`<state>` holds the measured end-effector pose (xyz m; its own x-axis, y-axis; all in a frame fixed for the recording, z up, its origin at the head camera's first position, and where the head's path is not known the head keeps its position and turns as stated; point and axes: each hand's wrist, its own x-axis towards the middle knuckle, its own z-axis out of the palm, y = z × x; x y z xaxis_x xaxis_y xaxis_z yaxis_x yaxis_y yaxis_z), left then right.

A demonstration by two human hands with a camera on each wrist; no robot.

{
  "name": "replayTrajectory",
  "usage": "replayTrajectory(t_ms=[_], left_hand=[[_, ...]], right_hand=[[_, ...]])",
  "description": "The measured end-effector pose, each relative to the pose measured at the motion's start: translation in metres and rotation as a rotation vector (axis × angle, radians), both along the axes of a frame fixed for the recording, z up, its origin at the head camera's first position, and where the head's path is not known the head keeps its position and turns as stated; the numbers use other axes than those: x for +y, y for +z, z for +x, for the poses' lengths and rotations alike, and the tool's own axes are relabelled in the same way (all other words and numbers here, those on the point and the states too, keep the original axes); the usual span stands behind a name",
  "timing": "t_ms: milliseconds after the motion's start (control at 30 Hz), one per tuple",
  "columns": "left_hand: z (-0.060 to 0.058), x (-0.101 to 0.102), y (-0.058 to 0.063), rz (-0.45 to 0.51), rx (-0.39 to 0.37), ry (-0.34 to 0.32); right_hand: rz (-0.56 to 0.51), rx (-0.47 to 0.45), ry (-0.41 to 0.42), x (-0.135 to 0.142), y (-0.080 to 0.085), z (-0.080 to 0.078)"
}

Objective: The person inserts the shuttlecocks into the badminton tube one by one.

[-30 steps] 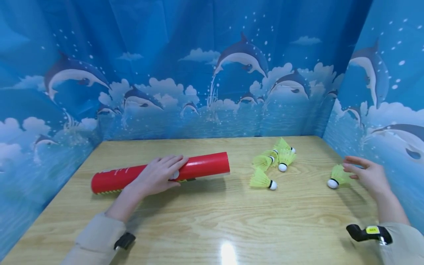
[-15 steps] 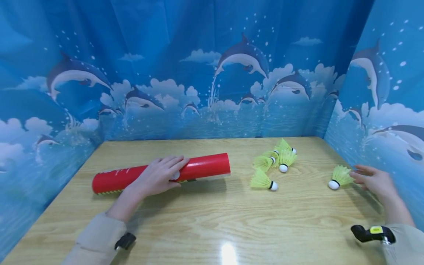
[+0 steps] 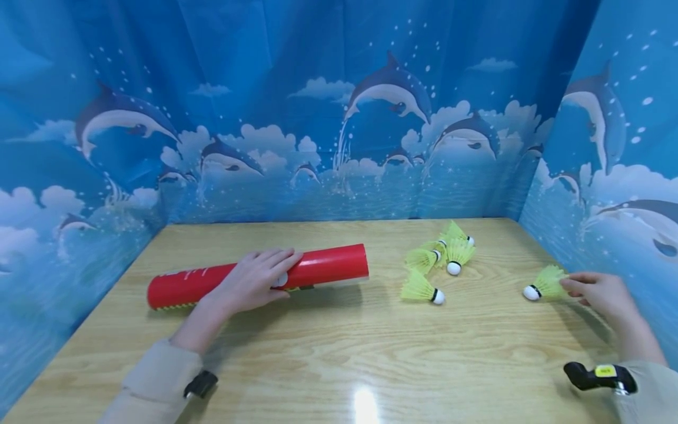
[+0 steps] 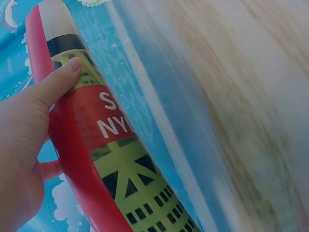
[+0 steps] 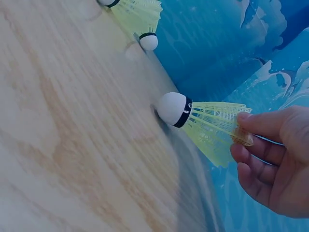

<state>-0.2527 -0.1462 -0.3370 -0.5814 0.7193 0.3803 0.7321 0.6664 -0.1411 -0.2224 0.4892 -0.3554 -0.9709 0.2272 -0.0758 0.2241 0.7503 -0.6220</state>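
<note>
My left hand (image 3: 254,281) grips a long red shuttlecock tube (image 3: 331,265) round its middle, thumb on the near side. The tube's right end is tilted up off the table. In the left wrist view the tube (image 4: 113,140) shows a yellow-green printed panel with white lettering. At the table's right side my right hand (image 3: 604,294) pinches the skirt edge of a yellow shuttlecock (image 3: 548,282) between thumb and fingers. Its white cork end points left, close over the wood. In the right wrist view that shuttlecock (image 5: 212,116) is seen from the side, with a black band round the cork.
Several more yellow shuttlecocks (image 3: 458,253) lie clustered right of the tube, with one shuttlecock (image 3: 418,287) a little nearer. The wooden table (image 3: 318,359) ends at a blue dolphin-print curtain (image 3: 296,118) at the back and at both sides.
My right hand has moved slightly right and down, and its fingers have closed on the shuttlecock's skirt. The shuttlecock has turned a little. The left hand and tube hold still.
</note>
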Motion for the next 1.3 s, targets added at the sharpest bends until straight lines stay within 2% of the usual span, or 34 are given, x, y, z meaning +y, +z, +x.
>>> replayTrajectory(t_ms=[233, 300, 500, 567, 733, 800, 933, 1300], left_hand=[[0.0, 0.001, 0.001, 0.003, -0.025, 0.006], [0.0, 0.002, 0.001, 0.005, -0.028, 0.004], [-0.001, 0.002, 0.002, -0.002, -0.034, -0.002], [-0.001, 0.002, 0.002, -0.008, -0.034, -0.001], [-0.001, 0.002, 0.003, -0.011, -0.035, 0.001], [0.0, 0.003, 0.003, -0.01, -0.036, 0.002], [-0.001, 0.003, 0.003, -0.012, -0.033, 0.004], [0.0, 0.003, 0.002, -0.015, -0.032, 0.007]], right_hand=[[-0.046, 0.085, 0.001, -0.015, 0.008, 0.001], [-0.073, 0.096, 0.023, -0.021, 0.009, 0.0], [-0.203, 0.167, 0.06, -0.042, 0.006, -0.015], [-0.271, 0.196, 0.03, -0.049, 0.004, -0.023], [-0.342, 0.24, 0.081, -0.074, 0.009, -0.034], [-0.34, 0.245, 0.152, -0.087, 0.015, -0.033], [-0.384, 0.255, 0.193, -0.106, 0.021, -0.036], [-0.336, 0.255, 0.299, -0.157, 0.031, -0.046]])
